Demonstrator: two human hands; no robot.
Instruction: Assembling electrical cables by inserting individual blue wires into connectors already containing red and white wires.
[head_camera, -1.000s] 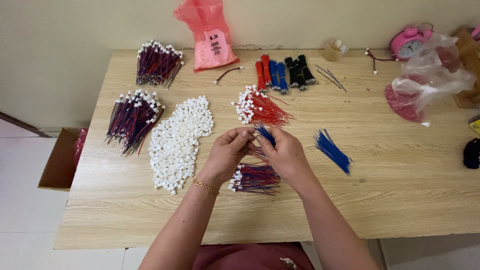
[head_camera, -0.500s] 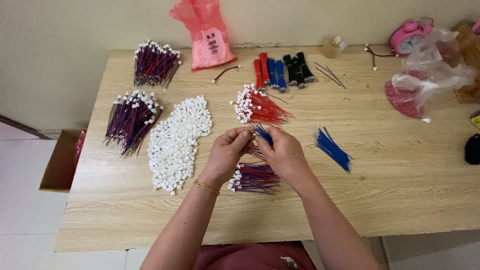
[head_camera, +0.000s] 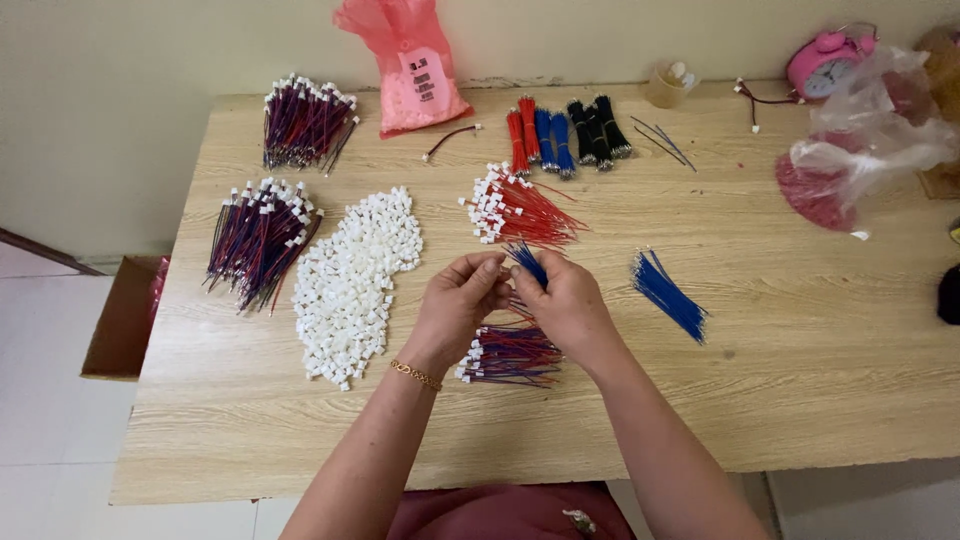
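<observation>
On the wooden table (head_camera: 800, 400), left to right: two red-blue wire bundles (head_camera: 255, 240), one white connector heap (head_camera: 355, 280) — left hand (head_camera: 455, 310) and right hand (head_camera: 565, 305) together, pinching blue wires (head_camera: 527, 262); one loose blue bunch (head_camera: 668, 295) right.

table (head_camera: 800, 400): pale wood-grain, matt, smooth. connectors (head_camera: 352, 280): white plastic, slight sheen. blue wires (head_camera: 668, 293): plastic-coated, smooth. pink bag (head_camera: 412, 62): thin glossy plastic film. clear bag (head_camera: 880, 130): crinkled, shiny. box (head_camera: 122, 318): matt cardboard. bracelet (head_camera: 415, 375): gold-coloured metal.

Both hands (head_camera: 515, 300) pinch blue wires (head_camera: 525, 262) w/ white connector.
</observation>
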